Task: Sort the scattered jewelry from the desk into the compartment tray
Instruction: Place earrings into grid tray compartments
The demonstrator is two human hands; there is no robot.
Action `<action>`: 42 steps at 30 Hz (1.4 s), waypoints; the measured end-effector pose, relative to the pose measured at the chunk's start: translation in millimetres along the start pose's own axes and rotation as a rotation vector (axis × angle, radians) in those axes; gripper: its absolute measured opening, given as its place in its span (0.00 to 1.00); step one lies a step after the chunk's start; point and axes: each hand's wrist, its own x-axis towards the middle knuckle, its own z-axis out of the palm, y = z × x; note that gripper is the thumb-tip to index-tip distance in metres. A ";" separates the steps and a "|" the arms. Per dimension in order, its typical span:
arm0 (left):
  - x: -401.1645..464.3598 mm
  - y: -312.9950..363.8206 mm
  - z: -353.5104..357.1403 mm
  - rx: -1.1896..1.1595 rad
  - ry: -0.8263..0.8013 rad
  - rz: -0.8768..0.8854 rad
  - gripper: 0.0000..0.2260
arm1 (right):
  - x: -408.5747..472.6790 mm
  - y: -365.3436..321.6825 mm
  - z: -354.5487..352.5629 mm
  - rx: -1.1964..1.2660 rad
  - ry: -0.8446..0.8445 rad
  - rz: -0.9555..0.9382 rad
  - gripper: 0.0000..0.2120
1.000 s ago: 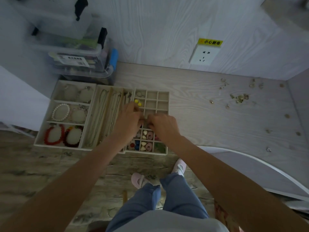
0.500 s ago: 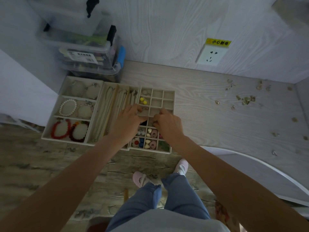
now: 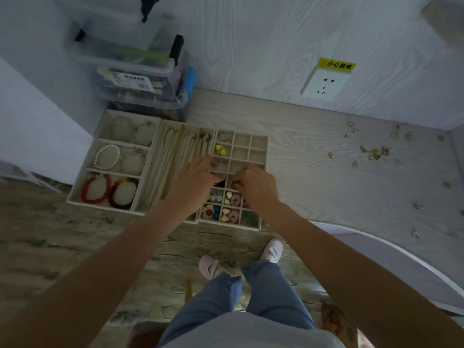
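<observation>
Both hands meet over the middle rows of the cream grid tray of small square compartments (image 3: 258,141) at the near edge of the pale wood-grain desk (image 3: 313,156). The left hand (image 3: 194,182) has its fingers curled down over the cells; whether it holds anything I cannot tell. The right hand (image 3: 256,184), just beside it, has its fingertips bunched as if pinching something tiny, too small to make out. Two yellow beads (image 3: 220,149) sit in a cell just beyond the left hand. The scattered gold jewelry pieces (image 3: 374,153) lie well apart, far right of the right hand.
</observation>
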 end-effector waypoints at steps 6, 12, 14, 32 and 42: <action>0.0 -0.4 0.9 0.018 0.006 0.003 0.24 | 0.3 1.4 -5.2 -0.014 -0.021 0.002 0.11; -0.1 -0.2 1.9 0.036 -0.011 0.006 0.24 | -0.8 0.1 -5.3 -0.006 -0.012 -0.013 0.10; -0.2 0.4 1.2 0.028 -0.010 0.004 0.24 | -0.9 0.4 -5.7 -0.014 -0.009 -0.016 0.10; 9.5 13.6 -4.9 -0.083 0.062 -0.008 0.16 | -7.3 14.4 -22.9 0.070 0.028 0.028 0.10; 75.1 75.7 -27.1 -0.187 0.137 0.022 0.16 | -17.4 98.5 -62.2 0.163 0.122 0.216 0.10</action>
